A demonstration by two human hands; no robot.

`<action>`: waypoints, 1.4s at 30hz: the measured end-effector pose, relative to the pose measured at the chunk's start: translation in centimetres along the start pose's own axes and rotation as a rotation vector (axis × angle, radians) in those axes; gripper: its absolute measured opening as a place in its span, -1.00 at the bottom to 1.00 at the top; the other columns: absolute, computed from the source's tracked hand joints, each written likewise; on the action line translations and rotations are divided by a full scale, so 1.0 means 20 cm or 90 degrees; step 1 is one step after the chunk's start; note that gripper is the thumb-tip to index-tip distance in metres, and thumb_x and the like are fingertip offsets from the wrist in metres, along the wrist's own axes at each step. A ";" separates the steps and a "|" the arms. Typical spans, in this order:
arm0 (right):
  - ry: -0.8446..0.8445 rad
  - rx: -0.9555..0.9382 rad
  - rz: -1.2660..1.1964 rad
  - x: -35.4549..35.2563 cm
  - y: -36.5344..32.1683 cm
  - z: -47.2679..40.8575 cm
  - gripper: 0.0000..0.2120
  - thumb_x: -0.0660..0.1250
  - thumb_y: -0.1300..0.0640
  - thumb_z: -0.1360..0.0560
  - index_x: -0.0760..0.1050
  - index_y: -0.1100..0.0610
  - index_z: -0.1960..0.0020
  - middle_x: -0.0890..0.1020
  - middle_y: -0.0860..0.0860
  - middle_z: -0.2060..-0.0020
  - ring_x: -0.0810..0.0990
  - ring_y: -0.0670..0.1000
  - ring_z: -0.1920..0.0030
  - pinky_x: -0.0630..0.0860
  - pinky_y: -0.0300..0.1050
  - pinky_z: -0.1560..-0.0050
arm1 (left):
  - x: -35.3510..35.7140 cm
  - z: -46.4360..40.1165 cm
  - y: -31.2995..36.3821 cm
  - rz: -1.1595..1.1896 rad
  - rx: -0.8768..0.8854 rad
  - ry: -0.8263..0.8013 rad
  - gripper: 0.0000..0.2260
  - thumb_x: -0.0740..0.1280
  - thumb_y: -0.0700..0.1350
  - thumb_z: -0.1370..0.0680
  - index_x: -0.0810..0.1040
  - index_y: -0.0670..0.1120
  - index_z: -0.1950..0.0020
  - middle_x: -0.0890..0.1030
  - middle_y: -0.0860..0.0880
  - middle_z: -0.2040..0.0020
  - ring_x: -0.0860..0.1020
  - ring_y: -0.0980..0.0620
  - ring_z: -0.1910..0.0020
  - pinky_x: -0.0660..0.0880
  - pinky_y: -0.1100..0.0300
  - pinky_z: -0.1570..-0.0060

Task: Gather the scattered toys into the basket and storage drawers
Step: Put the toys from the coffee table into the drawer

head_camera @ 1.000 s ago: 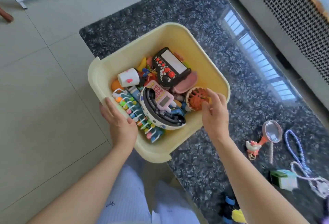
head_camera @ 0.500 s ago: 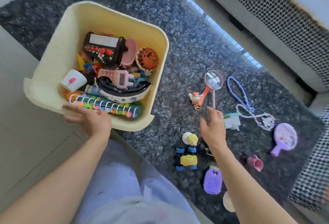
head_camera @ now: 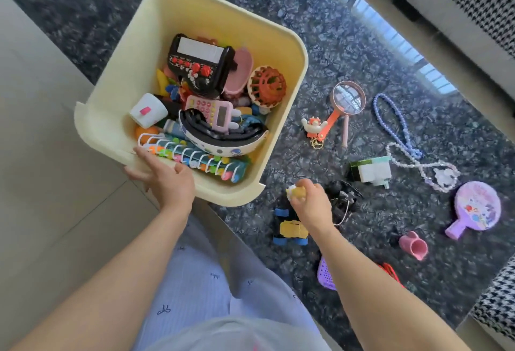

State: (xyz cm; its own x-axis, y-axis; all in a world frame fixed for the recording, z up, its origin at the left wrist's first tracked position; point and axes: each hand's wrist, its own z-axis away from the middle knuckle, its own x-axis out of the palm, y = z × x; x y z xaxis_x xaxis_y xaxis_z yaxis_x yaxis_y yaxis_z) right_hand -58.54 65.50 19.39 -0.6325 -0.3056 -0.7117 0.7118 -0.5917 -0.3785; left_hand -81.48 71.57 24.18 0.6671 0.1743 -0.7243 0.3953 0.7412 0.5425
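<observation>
Head view, looking down. Cream basket (head_camera: 156,52) sits upper centre-left of the frame, on the edge of a dark speckled rug (head_camera: 306,30). Left hand (head_camera: 164,180) rests on the basket's near rim, fingers straight and spread, gripping nothing. Basket contents: black toy register (head_camera: 199,63), orange cage ball (head_camera: 267,85), pink calculator (head_camera: 214,112), white cup (head_camera: 147,111), rainbow bead rack (head_camera: 195,159) along the near wall.

Right hand (head_camera: 310,204) is at lower centre, just right of the basket's near corner, fingers curled round a small yellow and white toy (head_camera: 295,193). Whether the toy is lifted off the rug cannot be told. Yellow and blue toy car (head_camera: 289,229) lies just beneath the hand; black toy (head_camera: 341,200) is just right of it.

Scattered on the rug, right half of the frame: magnifying glass (head_camera: 348,98), orange keyring figure (head_camera: 316,126) beside it, blue bead necklace (head_camera: 395,124), clear bead necklace (head_camera: 434,175), white and green block (head_camera: 372,172), purple paddle mirror (head_camera: 473,210), pink cup (head_camera: 413,244), purple mesh basket (head_camera: 326,274) partly behind the right forearm.
</observation>
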 end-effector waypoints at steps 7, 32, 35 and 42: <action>0.368 -0.217 -0.388 -0.37 -0.46 0.03 -0.73 0.33 0.08 -0.48 0.44 0.07 -0.16 0.54 0.09 -0.01 0.51 0.02 0.13 0.48 -0.17 0.14 | 0.04 -0.07 -0.09 -0.034 -0.009 0.003 -0.34 0.17 -0.19 -0.53 -0.11 0.02 -0.53 -0.26 -0.32 -0.47 0.24 -0.47 -0.29 0.33 -0.05 -0.27; -0.137 -0.140 0.389 0.18 0.09 0.19 -0.38 0.30 0.13 -0.50 0.11 0.03 -0.47 0.23 0.03 -0.45 0.13 0.07 -0.47 0.25 0.02 -0.36 | -0.02 -0.09 -0.04 -0.044 0.057 0.009 -0.57 0.13 -0.26 -0.56 0.23 -0.08 -0.44 -0.26 -0.33 -0.47 0.39 -0.25 -0.27 0.35 0.16 -0.14; -0.117 -0.100 0.298 0.16 0.02 0.13 -0.56 0.27 0.16 -0.48 0.29 0.06 -0.33 0.51 0.03 -0.20 0.36 0.10 -0.28 0.42 -0.03 -0.07 | -0.01 -0.11 -0.05 -0.029 0.073 0.013 -0.57 0.14 -0.28 -0.55 0.24 -0.13 -0.43 -0.25 -0.37 -0.46 0.36 -0.28 -0.30 0.33 0.21 -0.16; 0.264 -0.056 -0.216 -0.25 -0.32 0.14 -0.66 0.32 0.05 -0.50 0.40 0.17 -0.21 0.52 -0.08 0.16 0.53 -0.20 0.13 0.47 -0.27 0.02 | -0.01 -0.10 -0.03 -0.033 0.054 0.031 -0.55 0.15 -0.29 -0.53 0.27 -0.10 -0.43 -0.17 -0.34 -0.48 0.29 -0.37 -0.31 0.28 0.10 -0.19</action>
State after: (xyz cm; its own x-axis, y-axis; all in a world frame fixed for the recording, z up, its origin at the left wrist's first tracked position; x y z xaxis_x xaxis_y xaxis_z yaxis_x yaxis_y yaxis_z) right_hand -60.73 68.81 27.04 -0.6706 0.2223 -0.7077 0.5221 -0.5362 -0.6632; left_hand -83.08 72.26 23.12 0.6138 0.1707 -0.7708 0.4814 0.6930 0.5367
